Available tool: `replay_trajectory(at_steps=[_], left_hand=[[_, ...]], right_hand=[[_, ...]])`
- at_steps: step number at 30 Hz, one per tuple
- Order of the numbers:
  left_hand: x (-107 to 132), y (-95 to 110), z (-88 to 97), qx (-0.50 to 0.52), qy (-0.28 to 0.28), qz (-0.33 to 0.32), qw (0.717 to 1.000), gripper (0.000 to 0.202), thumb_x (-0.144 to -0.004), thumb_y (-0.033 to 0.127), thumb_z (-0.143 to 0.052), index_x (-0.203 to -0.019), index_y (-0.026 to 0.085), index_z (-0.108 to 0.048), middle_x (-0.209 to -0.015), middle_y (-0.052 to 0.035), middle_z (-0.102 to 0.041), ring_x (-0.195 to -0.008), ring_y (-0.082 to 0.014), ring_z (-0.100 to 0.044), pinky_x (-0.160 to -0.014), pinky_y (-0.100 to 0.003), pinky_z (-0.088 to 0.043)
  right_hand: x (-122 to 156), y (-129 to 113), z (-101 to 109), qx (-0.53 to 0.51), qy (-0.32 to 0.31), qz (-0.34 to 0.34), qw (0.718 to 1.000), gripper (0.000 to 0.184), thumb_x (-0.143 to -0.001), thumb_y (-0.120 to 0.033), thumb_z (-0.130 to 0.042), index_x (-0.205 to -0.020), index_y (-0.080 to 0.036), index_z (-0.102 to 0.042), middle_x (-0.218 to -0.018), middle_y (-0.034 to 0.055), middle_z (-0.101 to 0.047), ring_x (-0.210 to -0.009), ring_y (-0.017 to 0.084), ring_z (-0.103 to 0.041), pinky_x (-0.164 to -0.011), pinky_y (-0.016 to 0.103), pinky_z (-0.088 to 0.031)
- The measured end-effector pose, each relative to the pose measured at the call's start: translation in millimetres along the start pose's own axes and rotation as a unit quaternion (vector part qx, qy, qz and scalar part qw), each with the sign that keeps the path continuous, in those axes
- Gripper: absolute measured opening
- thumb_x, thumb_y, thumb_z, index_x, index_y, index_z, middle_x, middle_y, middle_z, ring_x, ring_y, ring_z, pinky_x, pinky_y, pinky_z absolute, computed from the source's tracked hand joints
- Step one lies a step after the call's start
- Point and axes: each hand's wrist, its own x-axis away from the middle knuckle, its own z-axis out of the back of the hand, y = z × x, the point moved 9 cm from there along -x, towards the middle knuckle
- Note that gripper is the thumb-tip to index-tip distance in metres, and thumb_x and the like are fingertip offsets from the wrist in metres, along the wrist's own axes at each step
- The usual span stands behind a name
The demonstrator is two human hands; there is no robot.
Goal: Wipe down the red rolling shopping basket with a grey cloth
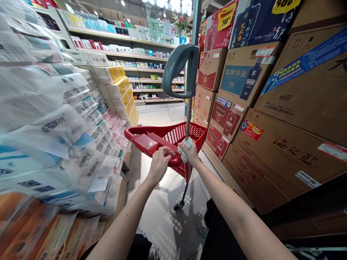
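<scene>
My right hand [192,151] is wrapped around a pale, crumpled cloth [183,152], pressing it to the upright metal pole [188,121] just by the rim of a red shopping basket [141,142]. The basket is plastic with perforated walls, and a flat panel is set in its near rim. At that rim rests my left hand [159,163], fingers loosely bent and slightly apart, with nothing visible in them. A grey loop handle [180,70] tops the pole. A caster wheel [179,205] shows below on the floor.
Stacked tissue packs [62,126] crowd the left side, blurred nearby. Tall piles of cardboard boxes [282,151] line the right. Stocked shelves [151,56] stand at the back beyond the tiled floor [159,115].
</scene>
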Motion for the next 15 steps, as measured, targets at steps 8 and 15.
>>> replay_trajectory(at_steps=[8, 15], left_hand=[[-26, -20, 33.0, -0.196, 0.076, -0.045, 0.977, 0.034, -0.089, 0.031, -0.041, -0.119, 0.02, -0.052, -0.128, -0.0102, -0.054, -0.123, -0.0244, -0.044, -0.108, -0.047, -0.028], [-28, -30, 20.1, -0.322, 0.007, -0.064, 0.944, 0.036, -0.09, 0.032, -0.034, -0.092, 0.024, -0.069, -0.134, -0.0045, -0.052, -0.13, -0.0247, -0.039, -0.111, -0.048, -0.023]], right_hand=[[-9, 14, -2, -0.002, -0.055, -0.017, 0.998, 0.045, -0.072, -0.064, -0.06, -0.066, -0.021, -0.051, -0.059, -0.0008, -0.059, -0.054, 0.012, -0.056, -0.051, 0.023, -0.045], [-9, 10, 2, -0.001, -0.051, -0.005, 0.999, 0.046, -0.076, -0.066, -0.055, -0.066, -0.021, -0.05, -0.058, -0.0018, -0.057, -0.053, 0.011, -0.054, -0.053, 0.022, -0.044]])
